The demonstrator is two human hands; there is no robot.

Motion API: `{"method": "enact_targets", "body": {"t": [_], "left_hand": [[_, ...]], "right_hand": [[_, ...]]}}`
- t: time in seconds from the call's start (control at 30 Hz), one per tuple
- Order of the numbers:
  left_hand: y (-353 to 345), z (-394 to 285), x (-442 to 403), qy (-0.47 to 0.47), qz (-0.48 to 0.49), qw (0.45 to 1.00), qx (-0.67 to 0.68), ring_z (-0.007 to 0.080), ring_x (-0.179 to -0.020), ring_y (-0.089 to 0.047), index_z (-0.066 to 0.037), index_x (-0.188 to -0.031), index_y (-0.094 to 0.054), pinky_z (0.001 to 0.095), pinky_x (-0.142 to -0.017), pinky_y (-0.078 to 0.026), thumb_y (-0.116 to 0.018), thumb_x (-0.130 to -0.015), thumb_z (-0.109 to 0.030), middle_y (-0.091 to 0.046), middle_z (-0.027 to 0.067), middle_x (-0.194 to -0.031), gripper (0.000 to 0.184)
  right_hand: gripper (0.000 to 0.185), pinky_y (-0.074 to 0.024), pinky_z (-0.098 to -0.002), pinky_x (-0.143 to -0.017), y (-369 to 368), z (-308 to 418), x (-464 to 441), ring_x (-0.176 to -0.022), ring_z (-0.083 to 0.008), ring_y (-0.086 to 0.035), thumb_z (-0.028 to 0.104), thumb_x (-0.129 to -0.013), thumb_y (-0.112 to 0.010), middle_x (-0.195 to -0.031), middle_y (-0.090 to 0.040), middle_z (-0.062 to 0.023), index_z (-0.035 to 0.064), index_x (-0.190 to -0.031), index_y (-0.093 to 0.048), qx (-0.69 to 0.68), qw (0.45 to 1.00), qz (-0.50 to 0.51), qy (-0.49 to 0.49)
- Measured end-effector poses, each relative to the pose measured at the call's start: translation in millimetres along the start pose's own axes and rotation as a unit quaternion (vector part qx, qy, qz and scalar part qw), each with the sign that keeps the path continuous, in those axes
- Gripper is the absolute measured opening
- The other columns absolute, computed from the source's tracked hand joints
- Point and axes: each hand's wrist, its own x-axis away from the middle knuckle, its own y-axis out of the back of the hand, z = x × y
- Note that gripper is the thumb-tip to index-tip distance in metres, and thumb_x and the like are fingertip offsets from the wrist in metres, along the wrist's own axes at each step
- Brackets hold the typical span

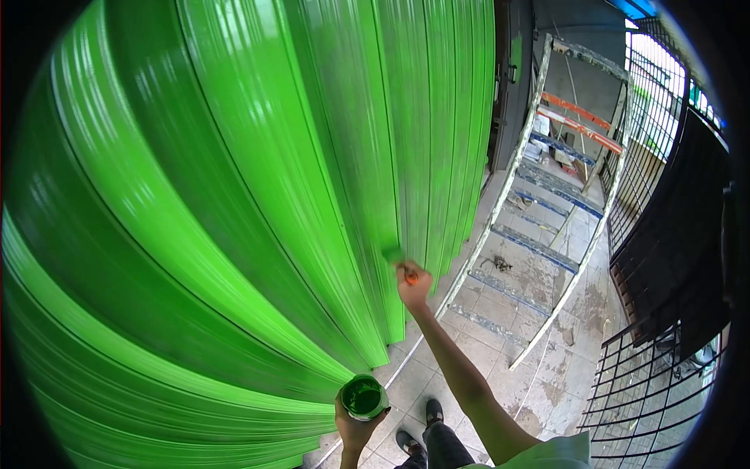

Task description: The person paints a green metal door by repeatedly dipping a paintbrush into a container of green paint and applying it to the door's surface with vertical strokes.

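My right hand (413, 283) is closed round the orange handle of a paintbrush (393, 254). The brush's green bristles are against the ribbed metal shutter (258, 156), or very close to it, and look blurred. Wet-looking bright green covers much of the shutter, with greyer, thinner streaks in the ribs above the brush. Low in the view, my left hand (357, 426) grips a can of green paint (364, 397) from the side. The can is held upright, its open top facing me, with dark green paint inside.
A paint-spattered stepladder (539, 227) stands on the tiled floor (574, 344) to the right of the shutter. Black metal grilles (648, 399) line the far right. Below are my shoes (433, 411), close to the shutter's base. A dark door (508, 78) is beyond the shutter.
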Motion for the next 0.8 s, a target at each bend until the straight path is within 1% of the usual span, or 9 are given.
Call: {"method": "enact_targets", "body": {"t": [0.07,0.17,0.27,0.33,0.4,0.6,0.63,0.73,0.8], "left_hand": [[5.7,-6.1,-5.1,-0.005,-0.007,1.000,-0.011,0.0268,-0.103,-0.062,-0.001,-0.124,-0.046,0.0367,-0.088,-0.051,-0.094,-0.050,-0.017,-0.062,0.0146,-0.111,0.090],[10.9,-15.1,-16.2,-0.042,-0.025,0.998,-0.049,0.0291,-0.104,-0.062,-0.002,-0.125,-0.046,0.0379,-0.089,-0.051,-0.094,-0.049,-0.018,-0.062,0.0155,-0.113,0.092],[16.8,-53.1,-41.6,-0.101,-0.032,0.991,-0.085,0.0273,-0.107,-0.061,-0.003,-0.128,-0.045,0.0375,-0.092,-0.050,-0.094,-0.049,-0.014,-0.062,0.0150,-0.116,0.094],[21.3,-93.7,-54.9,-0.123,-0.048,0.982,-0.134,0.0311,-0.111,-0.059,-0.004,-0.129,-0.044,0.0393,-0.094,-0.049,-0.093,-0.050,-0.016,-0.058,0.0163,-0.122,0.094],[24.5,-119.5,-68.9,-0.192,-0.059,0.970,-0.136,0.0335,-0.112,-0.058,-0.004,-0.130,-0.044,0.0405,-0.095,-0.049,-0.092,-0.052,-0.018,-0.055,0.0168,-0.127,0.093],[33.8,-190.8,-95.3,-0.329,-0.079,0.927,-0.161,0.0357,-0.124,-0.050,-0.003,-0.130,-0.045,0.0408,-0.103,-0.044,-0.088,-0.052,-0.009,-0.051,0.0173,-0.132,0.089],[35.7,-199.3,-97.5,-0.353,-0.080,0.917,-0.166,0.0361,-0.125,-0.049,-0.002,-0.129,-0.045,0.0409,-0.103,-0.044,-0.087,-0.052,-0.008,-0.051,0.0170,-0.133,0.088],[39.2,-217.6,-102.3,-0.412,-0.096,0.893,-0.152,0.0366,-0.127,-0.047,-0.001,-0.129,-0.045,0.0424,-0.106,-0.042,-0.086,-0.053,-0.007,-0.050,0.0168,-0.133,0.086],[41.4,-227.9,-102.4,-0.434,-0.099,0.883,-0.150,0.0372,-0.128,-0.046,-0.001,-0.127,-0.047,0.0437,-0.105,-0.042,-0.077,-0.052,0.005,-0.051,0.0167,-0.132,0.081]], "right_hand": [[0.016,-0.0522,-0.0258,-0.055,5.3,-21.2,29.6,-0.059,-0.0163,-0.065,0.004,-0.084,-0.056,-0.071,-0.067,-0.0108,-0.0056,-0.090,-0.067,-0.147,0.979,0.005,-0.140],[0.020,-0.0535,-0.0264,-0.053,43.3,23.7,23.9,-0.057,-0.0180,-0.065,0.008,-0.085,-0.055,-0.070,-0.066,-0.0137,-0.0072,-0.091,-0.066,-0.266,0.955,0.040,-0.125],[0.022,-0.0532,-0.0280,-0.050,111.5,122.1,-11.6,-0.058,-0.0189,-0.065,0.007,-0.086,-0.053,-0.080,-0.069,-0.0183,-0.0099,-0.091,-0.066,-0.357,0.919,0.119,-0.114],[0.023,-0.0525,-0.0273,-0.047,157.6,175.9,-27.4,-0.053,-0.0186,-0.063,0.006,-0.086,-0.050,-0.075,-0.068,-0.0183,-0.0108,-0.089,-0.066,-0.381,0.906,0.166,-0.082],[0.025,-0.0494,-0.0252,-0.042,199.2,225.0,-31.4,-0.046,-0.0181,-0.060,0.007,-0.086,-0.050,-0.069,-0.067,-0.0174,-0.0116,-0.084,-0.067,-0.386,0.896,0.206,-0.078],[0.022,-0.0437,-0.0214,-0.037,245.6,317.2,-3.4,-0.042,-0.0138,-0.058,0.005,-0.086,-0.055,-0.057,-0.063,-0.0105,-0.0047,-0.074,-0.070,-0.217,0.933,0.286,-0.011],[0.016,-0.0404,-0.0219,-0.038,244.9,324.8,2.2,-0.041,-0.0091,-0.054,0.003,-0.083,-0.060,-0.052,-0.059,-0.0063,-0.0011,-0.071,-0.070,-0.194,0.942,0.271,-0.020],[0.014,-0.0365,-0.0241,-0.038,234.6,323.4,5.1,-0.040,-0.0073,-0.047,0.003,-0.082,-0.064,-0.049,-0.054,-0.0049,-0.0004,-0.068,-0.066,-0.099,0.957,0.224,0.153],[0.014,-0.0340,-0.0265,-0.039,229.4,328.5,6.2,-0.038,-0.0115,-0.042,0.004,-0.080,-0.068,-0.049,-0.049,-0.0051,0.0010,-0.067,-0.063,-0.083,0.958,0.218,0.167]]}}
